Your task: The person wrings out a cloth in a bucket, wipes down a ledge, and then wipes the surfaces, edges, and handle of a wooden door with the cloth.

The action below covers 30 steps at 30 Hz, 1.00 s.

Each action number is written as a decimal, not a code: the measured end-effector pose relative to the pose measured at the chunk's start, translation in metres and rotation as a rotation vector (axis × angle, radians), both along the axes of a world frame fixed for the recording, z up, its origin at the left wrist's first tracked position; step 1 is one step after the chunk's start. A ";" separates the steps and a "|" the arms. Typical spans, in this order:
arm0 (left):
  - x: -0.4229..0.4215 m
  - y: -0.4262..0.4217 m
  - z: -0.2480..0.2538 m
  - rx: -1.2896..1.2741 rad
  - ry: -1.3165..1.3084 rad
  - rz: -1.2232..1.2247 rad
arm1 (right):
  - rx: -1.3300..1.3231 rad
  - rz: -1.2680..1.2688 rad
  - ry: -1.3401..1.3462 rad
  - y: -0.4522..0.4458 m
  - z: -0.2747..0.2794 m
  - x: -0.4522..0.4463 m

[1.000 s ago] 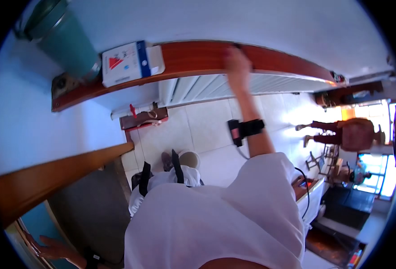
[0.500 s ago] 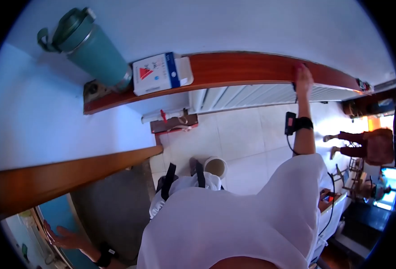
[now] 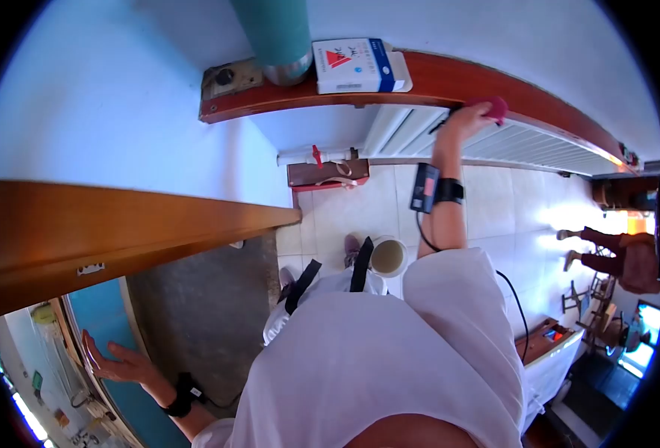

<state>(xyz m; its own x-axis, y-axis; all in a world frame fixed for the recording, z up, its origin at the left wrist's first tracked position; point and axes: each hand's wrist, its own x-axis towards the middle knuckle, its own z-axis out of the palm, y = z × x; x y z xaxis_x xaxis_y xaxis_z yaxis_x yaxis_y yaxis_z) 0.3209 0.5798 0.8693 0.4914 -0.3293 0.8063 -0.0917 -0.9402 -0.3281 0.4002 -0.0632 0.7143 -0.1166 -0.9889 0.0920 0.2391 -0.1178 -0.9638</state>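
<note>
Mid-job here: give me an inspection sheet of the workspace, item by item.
Surface: reddish ledge, objects at its left end.
Job's things: pink item, apparently a cloth, at the ledge's front edge.
Clutter: green bottle, white box on the ledge.
Hands: right hand grips the pink item; left hand empty, near a blue panel.
Cables: right wrist cable, left wrist cable.
Surroundings: radiator below the ledge, bucket by the feet, another person across the room.

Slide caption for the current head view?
Right hand holding a pink cloth at a wooden shelf's edge above a white radiator.
</note>
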 end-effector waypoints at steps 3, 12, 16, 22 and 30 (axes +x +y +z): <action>0.001 0.053 -0.009 -0.012 -0.012 0.013 | -0.033 0.067 0.094 0.073 -0.005 0.025; 0.032 0.175 -0.007 -0.059 0.048 -0.109 | 0.296 0.335 -0.044 0.192 -0.077 0.041; 0.055 0.177 -0.029 -0.254 0.123 -0.337 | 0.701 0.551 -0.290 0.258 -0.113 -0.027; 0.044 0.055 -0.061 -0.407 0.779 -0.868 | 0.773 0.773 -0.426 0.344 -0.062 -0.097; -0.007 -0.111 -0.136 -1.025 1.598 -1.188 | -0.133 1.036 0.034 0.396 -0.051 -0.170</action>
<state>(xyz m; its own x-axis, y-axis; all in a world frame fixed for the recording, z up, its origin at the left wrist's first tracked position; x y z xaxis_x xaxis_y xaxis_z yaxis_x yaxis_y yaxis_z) 0.3138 0.4685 0.7331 0.6675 -0.7369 0.1064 -0.1814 -0.0224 0.9832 0.2303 0.3327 0.6632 0.7876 -0.5846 0.1949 0.2567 0.0237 -0.9662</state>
